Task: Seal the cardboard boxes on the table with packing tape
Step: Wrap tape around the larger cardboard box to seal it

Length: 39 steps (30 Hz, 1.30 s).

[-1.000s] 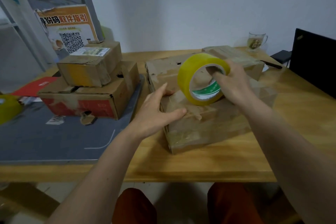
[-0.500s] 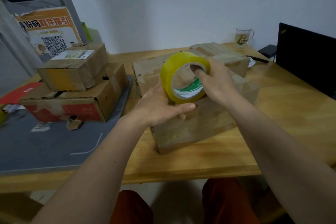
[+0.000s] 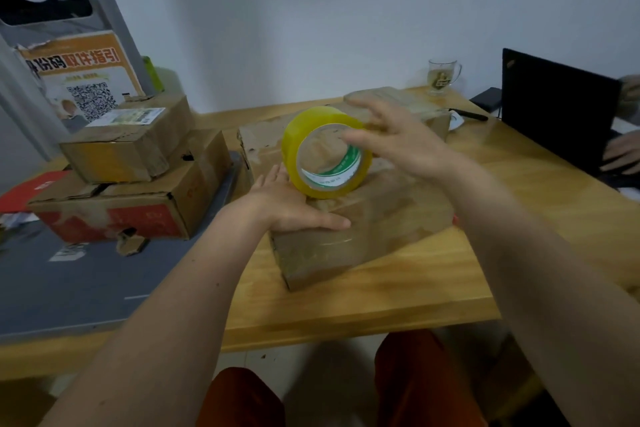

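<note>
The yellow tape roll [image 3: 327,152] stood on edge atop the near cardboard box [image 3: 363,218]. The left hand [image 3: 287,204] pressed flat beside it; the right hand [image 3: 398,139], fingers spread, hovered. A firm re-grip seemed needed before pulling.

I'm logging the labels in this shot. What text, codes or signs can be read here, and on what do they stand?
"取件指引": orange heading of the poster, its first characters partly cut off.
QR code: on the same poster, not decodable.
Shipping label on the top stacked box: too small to read.
Green print inside the tape roll: blurred.
</note>
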Tool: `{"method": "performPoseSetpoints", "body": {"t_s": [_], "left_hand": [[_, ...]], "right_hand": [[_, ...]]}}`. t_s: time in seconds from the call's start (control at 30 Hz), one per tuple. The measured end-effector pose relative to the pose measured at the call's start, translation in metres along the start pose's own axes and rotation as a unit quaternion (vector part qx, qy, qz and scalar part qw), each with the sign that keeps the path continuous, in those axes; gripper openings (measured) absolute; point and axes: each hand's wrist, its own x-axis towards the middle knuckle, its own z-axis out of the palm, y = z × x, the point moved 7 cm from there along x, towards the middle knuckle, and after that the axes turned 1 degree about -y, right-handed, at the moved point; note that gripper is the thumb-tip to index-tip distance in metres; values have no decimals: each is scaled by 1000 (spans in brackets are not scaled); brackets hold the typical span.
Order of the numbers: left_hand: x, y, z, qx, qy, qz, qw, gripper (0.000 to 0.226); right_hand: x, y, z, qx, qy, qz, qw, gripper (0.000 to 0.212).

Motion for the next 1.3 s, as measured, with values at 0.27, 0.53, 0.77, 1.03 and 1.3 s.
{"method": "performPoseSetpoints", "body": {"t_s": [0.27, 0.53, 0.77, 1.03, 1.3], "left_hand": [[-6, 9, 3, -24, 29, 1, 999, 125], [-6, 5, 3, -48, 31, -2, 998, 124], [2, -14, -2, -82, 60, 0, 995, 123], [1, -22, -5, -70, 78, -3, 995, 124], [-4, -18, -9, -86, 168, -30, 982, 109]], "right_hand": [[-72, 142, -107, -72, 369, 293, 879, 30], [-77, 193, -64, -224, 130, 343, 903, 24], [-59, 188, -54, -327, -3, 351, 877, 28], [-64, 186, -62, -332, 11, 398, 855, 29], [-59, 133, -81, -137, 208, 255, 934, 21]]}}
